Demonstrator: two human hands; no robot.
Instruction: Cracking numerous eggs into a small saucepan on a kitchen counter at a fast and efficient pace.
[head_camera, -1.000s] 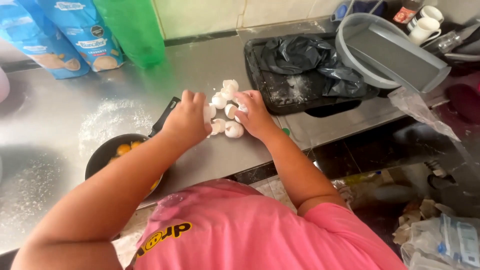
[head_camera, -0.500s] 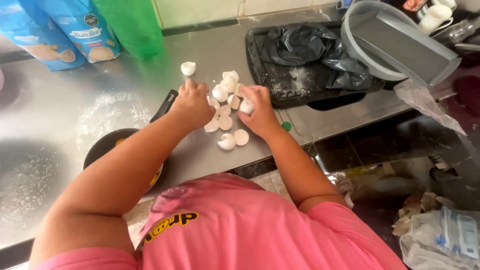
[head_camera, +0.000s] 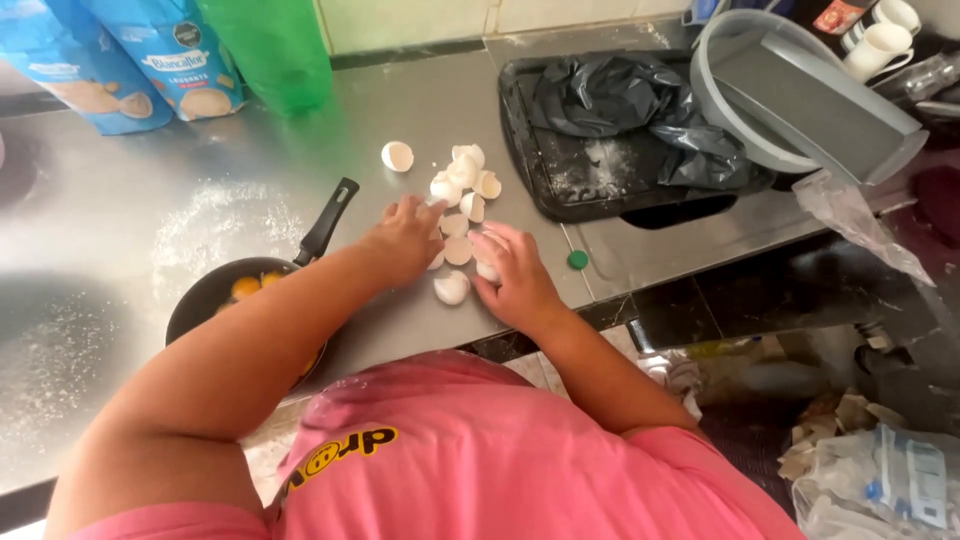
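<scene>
Both hands, left hand (head_camera: 405, 238) and right hand (head_camera: 510, 272), lie spread flat over the eggshells (head_camera: 460, 200) on the steel counter (head_camera: 200, 150), gripping nothing yet. Risk imo: shells crush w/ pressure, or bits skid into the frying pan (head_camera: 215, 295) beside them.

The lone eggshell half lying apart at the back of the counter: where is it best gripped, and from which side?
Probably by its rim, from above. The lone eggshell half lies clear of the eggshell pile, its open side facing up and toward the camera, so the thin edge is exposed. A light fingertip pinch across that edge suits it, with free counter all round.
</scene>
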